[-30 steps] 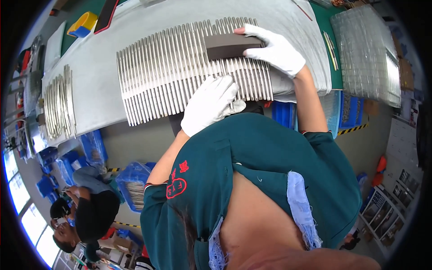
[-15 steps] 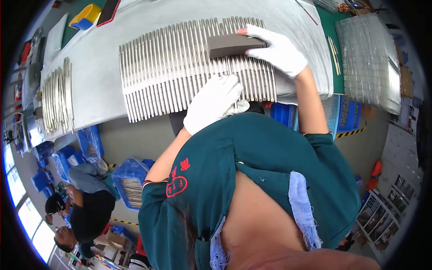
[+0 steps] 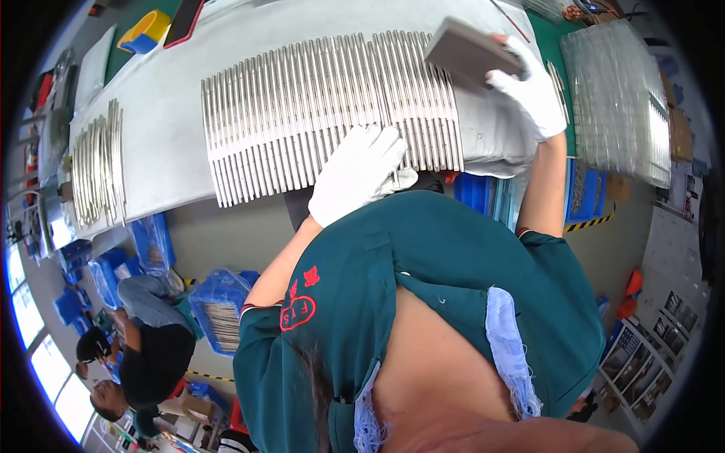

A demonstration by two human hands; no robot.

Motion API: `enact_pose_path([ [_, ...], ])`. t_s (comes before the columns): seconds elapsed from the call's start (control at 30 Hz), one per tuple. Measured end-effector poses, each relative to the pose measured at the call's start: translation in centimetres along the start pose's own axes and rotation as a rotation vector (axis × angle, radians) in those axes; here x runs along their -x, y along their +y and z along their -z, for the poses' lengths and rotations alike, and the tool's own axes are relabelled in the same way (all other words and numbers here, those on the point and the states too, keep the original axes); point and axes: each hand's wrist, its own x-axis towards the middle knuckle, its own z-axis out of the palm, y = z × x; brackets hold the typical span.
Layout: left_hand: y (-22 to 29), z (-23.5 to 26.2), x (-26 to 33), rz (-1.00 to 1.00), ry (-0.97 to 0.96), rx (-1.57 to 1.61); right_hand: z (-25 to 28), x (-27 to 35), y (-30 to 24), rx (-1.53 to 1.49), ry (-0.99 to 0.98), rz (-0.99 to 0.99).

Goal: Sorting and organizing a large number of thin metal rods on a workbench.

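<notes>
A long row of shiny metal rods (image 3: 279, 106) lies side by side on the white-covered table. My left hand (image 3: 359, 170), in a white glove, rests over the near ends of some rods right of the row's middle. Its fingers curl down around the rod ends, partly hiding them. My right hand (image 3: 535, 94), also gloved in white, grips a flat grey-brown block (image 3: 472, 53) between thumb and fingers. The block is tilted and slightly blurred at the row's far right end. A narrow gap splits the rods above my left hand.
A smaller bunch of rods (image 3: 98, 162) lies at the table's left. Clear plastic trays (image 3: 615, 98) are stacked on the right. A yellow tape roll (image 3: 145, 32) sits at the far left. Blue bins (image 3: 219, 298) stand below the table, and another person (image 3: 158, 355) sits at lower left.
My right hand has moved right with the block, off the middle of the rods to their right end, and the block has tilted. My left hand has stayed put.
</notes>
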Motion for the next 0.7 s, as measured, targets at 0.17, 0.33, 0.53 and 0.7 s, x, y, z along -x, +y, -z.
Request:
enact_pose_path([
  [0.17,-0.6,-0.3,0.6,-0.053,0.001,-0.12,3.5,0.6,2.3,0.147,0.24,-0.012],
  [0.33,-0.2,-0.1,0.7,-0.01,0.038,-0.123,4.2,0.2,3.1,0.565,0.243,-0.139],
  [0.53,0.2,-0.2,-0.1,0.046,0.026,-0.162,3.6,0.1,4.0,0.715,0.372,-0.016],
  [0.7,0.2,0.2,-0.3,0.035,-0.007,-0.16,1.1,0.6,2.1,0.694,0.292,0.24],
])
